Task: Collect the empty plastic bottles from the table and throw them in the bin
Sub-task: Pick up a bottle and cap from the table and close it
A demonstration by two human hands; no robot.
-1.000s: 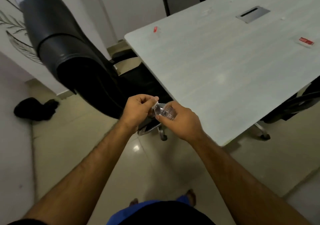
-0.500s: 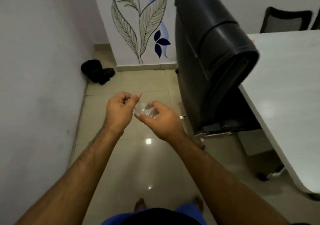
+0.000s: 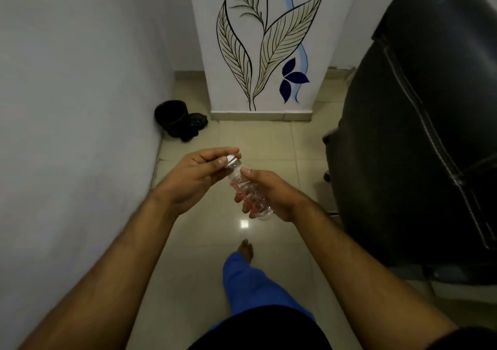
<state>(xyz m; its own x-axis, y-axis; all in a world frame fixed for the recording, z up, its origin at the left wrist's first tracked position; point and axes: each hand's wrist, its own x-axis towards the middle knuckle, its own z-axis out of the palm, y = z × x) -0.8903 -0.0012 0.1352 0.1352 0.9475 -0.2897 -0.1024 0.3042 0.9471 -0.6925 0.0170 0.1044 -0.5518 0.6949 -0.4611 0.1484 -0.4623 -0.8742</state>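
A small clear plastic bottle (image 3: 248,191) with a red label and a white cap (image 3: 231,158) is held in front of me at waist height over the floor. My right hand (image 3: 271,191) wraps the bottle's body from the right. The thumb and fingers of my left hand (image 3: 199,173) pinch the white cap at its top. A black bin (image 3: 172,116) stands on the floor ahead, against the left wall, with a black bag bunched beside it.
A large black office chair (image 3: 419,134) fills the right side. A grey wall (image 3: 75,107) runs close on my left. Ahead stands a white pillar (image 3: 263,40) painted with leaves. Beige tiled floor lies between, with my blue-trousered leg stepping forward.
My view has swung left, away from the table; the chair now sits at the right edge. The bin appears closer. The bottle shows more fully, and my left hand's fingers are on its cap.
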